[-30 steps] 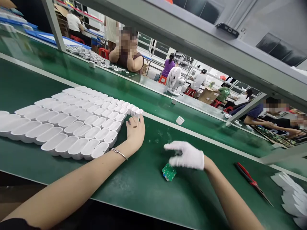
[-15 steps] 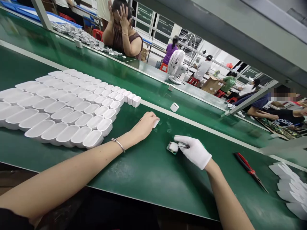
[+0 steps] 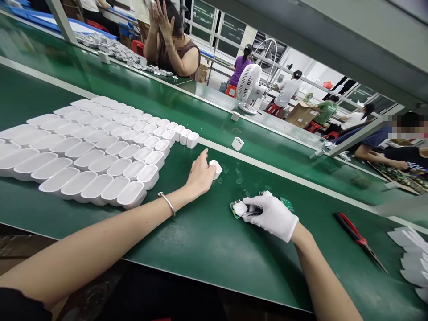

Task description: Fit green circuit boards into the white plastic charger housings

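Observation:
My left hand is bare, its fingers stretched and apart. Its thumb is at the side of a small white oval cup standing on the green bench. My right hand wears a white glove and is closed on a dark, thin tool that looks like tweezers, partly hidden by the fingers. At its fingertips lies a small green circuit board with a white block on it. Another green board shows behind the glove.
Rows of white cups fill the bench at left. Red-and-black pliers lie at right, near more white cups. A white case stands beyond the pale strip. Across the bench are a fan and a seated person.
My left hand has opened and drawn back slightly from the white cup, which now stands in plain sight. My right fingers have moved closer to the circuit board and its white block.

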{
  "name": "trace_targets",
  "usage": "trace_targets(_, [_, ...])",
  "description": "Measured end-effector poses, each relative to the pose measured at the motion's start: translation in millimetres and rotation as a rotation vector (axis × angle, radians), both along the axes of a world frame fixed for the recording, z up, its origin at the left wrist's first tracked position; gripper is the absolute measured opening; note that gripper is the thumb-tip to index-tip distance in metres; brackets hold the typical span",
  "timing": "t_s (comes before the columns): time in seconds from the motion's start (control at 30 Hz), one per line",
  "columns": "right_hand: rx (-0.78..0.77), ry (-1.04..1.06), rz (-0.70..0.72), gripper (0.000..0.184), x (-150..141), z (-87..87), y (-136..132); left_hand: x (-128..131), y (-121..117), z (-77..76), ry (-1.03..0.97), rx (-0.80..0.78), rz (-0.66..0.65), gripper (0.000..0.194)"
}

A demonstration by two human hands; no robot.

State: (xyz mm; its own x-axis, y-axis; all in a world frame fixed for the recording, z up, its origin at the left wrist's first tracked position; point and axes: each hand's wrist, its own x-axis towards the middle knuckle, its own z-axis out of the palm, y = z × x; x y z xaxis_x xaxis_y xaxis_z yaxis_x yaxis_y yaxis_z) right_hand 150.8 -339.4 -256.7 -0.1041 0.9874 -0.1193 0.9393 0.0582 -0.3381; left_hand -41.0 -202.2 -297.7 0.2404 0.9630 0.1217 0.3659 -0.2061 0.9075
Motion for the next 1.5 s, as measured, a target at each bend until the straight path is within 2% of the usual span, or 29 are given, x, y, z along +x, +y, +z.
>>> trace_targets(0.03, [0.015, -0.02, -0.018, 0.021, -3, -1.0, 0, 1, -2, -1.1, 0.02, -0.041, -0.028, 0.065])
trace_targets(0.1, [0.054, -0.027, -0.041, 0.036, -9, -3.9, 0, 4, -6, -3.4, 0.084, -0.032, -0.07, 0.077])
trace_targets(0.2, [0.001, 0.145, -0.031, 0.055, -12, -8.7, -1, 7, -9, -6.1, 0.141, 0.025, -0.105, 0.078])
trace_targets(0.27, [-0.044, 0.227, -0.025, 0.05, -12, -10.1, -1, 9, -10, -7.5, 0.106, 0.026, -0.156, 0.07])
trace_targets(0.37, [-0.047, 0.209, 0.01, 0.038, -13, -8.1, 0, 11, -15, -9.2, 0.007, 0.006, -0.278, 0.067])
trace_targets(0.43, [-0.062, 0.235, 0.024, 0.037, -14, -6.2, 0, 12, -18, -10.0, -0.043, 0.003, -0.36, 0.067])
trace_targets(0.53, [-0.061, 0.278, -0.027, 0.032, -12, -5.6, 1, 13, -20, -10.3, -0.09, 0.031, -0.441, 0.066])
trace_targets(0.6, [0.051, 0.294, -0.077, 0.028, -7, -7.0, 2, 13, -19, -10.0, -0.1, 0.065, -0.467, 0.066])
trace_targets(0.7, [0.34, 0.35, -0.219, 0.034, 1, -11.6, 3, 12, -17, -9.4, -0.087, 0.126, -0.523, 0.068])
trace_targets(0.77, [0.516, 0.38, -0.247, 0.036, 5, -15.4, 5, 12, -17, -9.4, -0.08, 0.151, -0.576, 0.067])
trace_targets(0.9, [0.802, 0.322, 0.015, 0.032, 2, -20.0, 8, 12, -21, -9.1, -0.117, 0.183, -0.64, 0.063])
trace_targets(0.97, [0.862, 0.253, 0.098, 0.035, -2, -19.8, 9, 12, -21, -8.2, -0.131, 0.193, -0.64, 0.061])
trace_targets(1.13, [0.843, 0.209, 0.157, 0.04, -4, -19.7, 9, 11, -21, -6.1, -0.101, 0.238, -0.651, 0.06])
trace_targets(1.33, [0.785, 0.15, 0.11, 0.041, -1, -26.6, 7, 11, -20, -7.7, -0.027, 0.302, -0.643, 0.061])
trace_targets(1.5, [0.732, 0.289, 0.095, 0.042, 0, -28.4, 7, 10, -21, -6.9, -0.059, 0.316, -0.648, 0.059])
